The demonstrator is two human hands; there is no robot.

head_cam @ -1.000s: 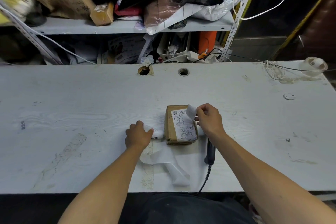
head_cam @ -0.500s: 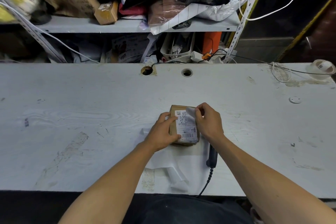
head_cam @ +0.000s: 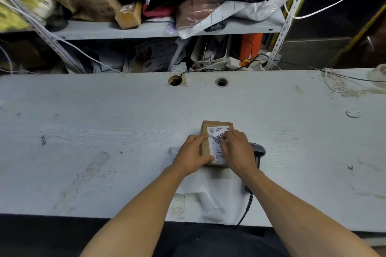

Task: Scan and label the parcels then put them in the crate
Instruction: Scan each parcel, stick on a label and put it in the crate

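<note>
Brown cardboard parcel (head_cam: 216, 144) flat on the table (head_cam: 104, 131), both hands' fingers (head_cam: 203, 137) spread, pressing its label (head_cam: 218, 142).

On the table (head_cam: 104, 110), near its front edge, we list one parcel (head_cam: 205, 142), lying flat, with a label (head_cam: 217, 144) on its top face. Our left hand (head_cam: 191, 155) rests against the parcel's left side; our right hand (head_cam: 236, 151) lies over the label. Just right of the parcel, partly under the right wrist: a scanner (head_cam: 259, 150) (cord running back to the front edge). Before the parcel: backing paper (head_cam: 200, 185). Behind the table: a shelf (head_cam: 146, 29).
</note>
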